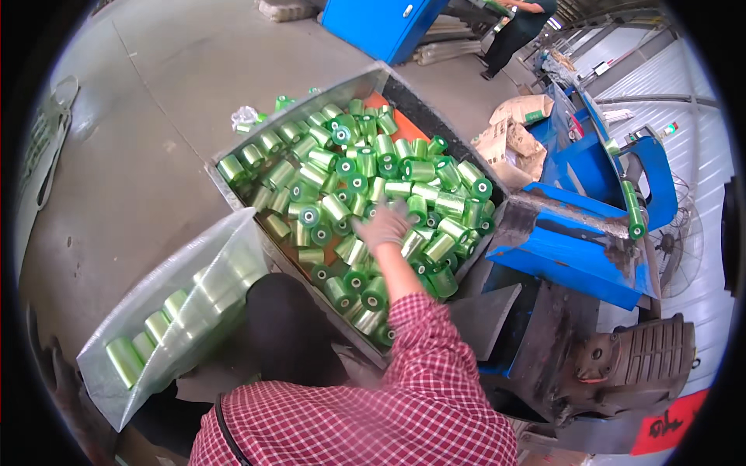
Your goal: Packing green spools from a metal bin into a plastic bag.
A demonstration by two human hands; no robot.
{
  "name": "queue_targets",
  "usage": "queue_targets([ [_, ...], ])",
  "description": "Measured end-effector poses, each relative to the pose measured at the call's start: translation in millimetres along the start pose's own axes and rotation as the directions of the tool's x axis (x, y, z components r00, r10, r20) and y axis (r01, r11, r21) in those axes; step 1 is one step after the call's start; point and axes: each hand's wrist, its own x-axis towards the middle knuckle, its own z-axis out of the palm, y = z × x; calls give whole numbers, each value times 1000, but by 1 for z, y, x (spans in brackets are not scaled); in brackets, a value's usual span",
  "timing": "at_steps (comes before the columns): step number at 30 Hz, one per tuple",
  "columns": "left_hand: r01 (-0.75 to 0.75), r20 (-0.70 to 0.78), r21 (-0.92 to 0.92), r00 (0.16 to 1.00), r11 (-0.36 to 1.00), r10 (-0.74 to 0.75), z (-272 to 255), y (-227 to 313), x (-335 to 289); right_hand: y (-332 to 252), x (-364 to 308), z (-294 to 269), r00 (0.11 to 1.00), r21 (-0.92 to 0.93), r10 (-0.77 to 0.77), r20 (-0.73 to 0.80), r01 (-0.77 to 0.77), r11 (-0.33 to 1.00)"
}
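My right hand, in a pale thin glove, reaches over the middle of a metal bin heaped with small rolls of green film. Its fingers look spread and somewhat blurred, resting on or just above the rolls, with no roll visibly gripped. Most rolls lie on their sides at mixed angles, several showing dark-ringed core ends. Left of my knee stands a clear plastic bag with several green rolls lined up inside. I cannot make out my left hand.
Blue machinery stands right of the bin, with a green roll on it and a grimy motor nearer me. Brown paper sacks sit beyond. A blue cabinet and another person are farther back.
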Motion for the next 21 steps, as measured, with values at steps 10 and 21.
queue_targets([
  [10, -672, 794, 13, 457, 740, 401, 386, 49, -16, 48, 64, 21, 750, 999, -661, 42, -44, 13],
  [21, 129, 457, 28, 880, 991, -127, 159, -35, -6, 236, 66, 33, 618, 189, 381, 688, -659, 728],
])
